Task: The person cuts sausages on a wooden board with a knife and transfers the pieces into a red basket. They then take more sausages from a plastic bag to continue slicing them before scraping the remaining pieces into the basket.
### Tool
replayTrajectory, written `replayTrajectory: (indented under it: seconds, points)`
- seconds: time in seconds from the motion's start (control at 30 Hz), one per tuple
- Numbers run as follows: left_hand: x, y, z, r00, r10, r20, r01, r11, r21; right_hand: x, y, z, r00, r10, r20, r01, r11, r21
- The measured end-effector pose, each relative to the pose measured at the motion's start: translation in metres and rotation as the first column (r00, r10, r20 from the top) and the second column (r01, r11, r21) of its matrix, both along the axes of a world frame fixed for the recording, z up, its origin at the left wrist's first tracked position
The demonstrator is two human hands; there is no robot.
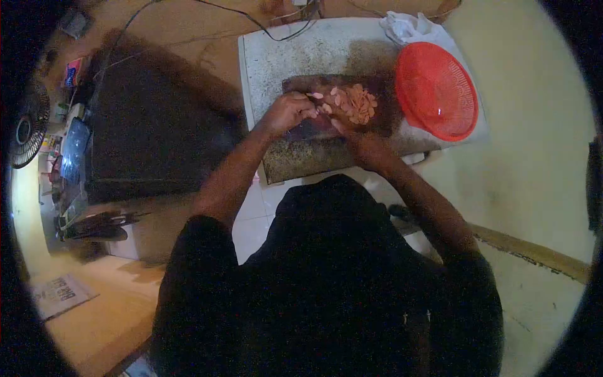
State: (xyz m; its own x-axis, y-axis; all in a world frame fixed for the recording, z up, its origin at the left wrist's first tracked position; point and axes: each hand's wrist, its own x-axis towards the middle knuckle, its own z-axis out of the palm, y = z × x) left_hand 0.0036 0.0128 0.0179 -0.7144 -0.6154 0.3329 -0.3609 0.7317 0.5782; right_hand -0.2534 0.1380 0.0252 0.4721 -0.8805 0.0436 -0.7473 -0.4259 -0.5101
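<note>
A dark cutting board [304, 131] lies on a speckled white surface, with a heap of thin orange-pink food slices [361, 105] on its right part. They look like sausage slices, though the dim picture leaves the kind unsure. My left hand [290, 114] is at the board's left side, fingers pinched together on a small pinkish piece. Close by, a few loose pink slices [318, 95] lie near the fingertips. My right hand [364, 147] is closed at the board's near edge, below the heap. Whatever it grips is hidden by shadow and by the hand itself.
A red plastic colander [438, 94] stands right of the board, with a white plastic bag [411, 28] behind it. A black cable [254, 24] runs along the back. To the left is a large dark-topped surface [157, 125]; a fan [26, 131] stands farther left.
</note>
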Motion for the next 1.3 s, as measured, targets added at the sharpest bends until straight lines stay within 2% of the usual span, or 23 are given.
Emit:
replayTrajectory:
  seconds: [0.07, 0.13, 0.2, 0.27, 0.33, 0.43, 0.47, 0.5, 0.57, 0.6, 0.67, 0.7, 0.77, 0.8, 0.87, 0.9, 1.0, 1.07, 1.17, 1.2, 1.3]
  points:
    - [0.000, -0.005, -0.007, 0.999, -0.038, -0.019, 0.038, 0.999, -0.008, 0.005, -0.008, -0.011, 0.999, -0.024, -0.041, 0.026, 0.998, 0.060]
    - [0.000, -0.008, -0.008, 0.998, -0.063, -0.031, 0.062, 0.998, -0.013, 0.001, -0.008, 0.028, 0.996, -0.076, -0.053, 0.089, 0.948, 0.304]
    - [0.001, -0.008, -0.007, 0.997, -0.063, -0.044, 0.063, 0.998, -0.012, -0.001, -0.011, 0.025, 0.994, -0.094, -0.050, 0.105, 0.934, 0.342]
    - [0.003, -0.007, -0.011, 0.999, -0.048, -0.022, 0.047, 0.997, -0.058, 0.003, -0.011, -0.016, 0.996, -0.089, -0.022, 0.092, 0.972, 0.215]
    - [0.003, -0.008, -0.008, 0.999, -0.044, 0.009, 0.044, 0.997, -0.064, 0.014, -0.009, -0.011, 0.994, -0.108, -0.003, 0.107, 0.985, 0.134]
    - [-0.001, -0.004, -0.006, 0.999, -0.008, 0.037, 0.009, 0.999, -0.047, 0.006, -0.008, 0.020, 0.994, -0.104, 0.027, 0.098, 0.978, 0.184]
    - [-0.004, -0.002, -0.008, 0.999, 0.030, 0.034, -0.027, 0.997, -0.073, -0.001, -0.007, 0.027, 0.995, -0.100, -0.028, 0.104, 0.980, 0.169]
    - [-0.006, -0.001, -0.011, 0.997, 0.072, 0.029, -0.069, 0.993, -0.098, -0.008, -0.006, 0.033, 0.992, -0.097, -0.082, 0.108, 0.982, 0.154]
    - [-0.006, 0.003, -0.011, 0.984, 0.178, -0.002, -0.178, 0.979, -0.098, -0.016, 0.005, 0.040, 0.944, -0.117, -0.309, 0.126, 0.992, 0.010]
    - [-0.006, 0.007, -0.012, 0.973, 0.229, -0.014, -0.229, 0.969, -0.094, -0.014, 0.010, 0.053, 0.938, -0.145, -0.314, 0.151, 0.988, -0.005]
    - [-0.011, 0.015, -0.020, 0.891, 0.449, -0.070, -0.453, 0.865, -0.216, -0.013, 0.020, 0.082, 0.921, -0.218, -0.323, 0.217, 0.975, -0.040]
    - [-0.017, 0.020, -0.026, 0.832, 0.544, -0.111, -0.552, 0.790, -0.266, -0.019, 0.021, 0.074, 0.919, -0.234, -0.318, 0.194, 0.969, -0.151]
    - [-0.035, 0.036, -0.033, 0.809, 0.581, 0.083, -0.531, 0.785, -0.319, -0.038, 0.023, 0.051, 0.916, -0.259, -0.305, 0.137, 0.920, -0.368]
    - [-0.045, 0.040, -0.036, 0.783, 0.597, 0.176, -0.518, 0.782, -0.347, -0.043, 0.022, 0.056, 0.918, -0.281, -0.281, 0.212, 0.944, -0.251]
    - [-0.070, 0.043, -0.040, 0.806, 0.570, 0.160, -0.520, 0.811, -0.267, -0.051, 0.023, 0.078, 0.911, -0.335, -0.241, 0.345, 0.939, -0.002]
    - [-0.083, 0.044, -0.044, 0.818, 0.554, 0.152, -0.518, 0.826, -0.225, -0.053, 0.024, 0.089, 0.905, -0.352, -0.240, 0.365, 0.931, 0.012]
    - [-0.115, 0.041, -0.079, 0.875, 0.483, 0.037, -0.448, 0.835, -0.321, -0.059, 0.031, 0.106, 0.892, -0.405, -0.201, 0.417, 0.909, 0.016]
    - [-0.133, 0.034, -0.081, 0.881, 0.474, 0.007, -0.461, 0.861, -0.215, -0.070, 0.041, 0.096, 0.887, -0.446, -0.121, 0.446, 0.895, -0.027]
    - [-0.151, 0.025, -0.074, 0.902, 0.429, -0.051, -0.431, 0.902, -0.036, -0.074, 0.047, 0.081, 0.878, -0.452, -0.156, 0.447, 0.892, -0.067]
    - [-0.153, 0.023, -0.070, 0.913, 0.400, -0.082, -0.398, 0.917, 0.037, -0.072, 0.050, 0.084, 0.883, -0.457, -0.108, 0.450, 0.889, -0.081]
    - [-0.143, 0.017, -0.059, 0.894, 0.357, -0.271, -0.294, 0.923, 0.247, -0.071, 0.056, 0.091, 0.896, -0.445, -0.014, 0.439, 0.889, -0.131]
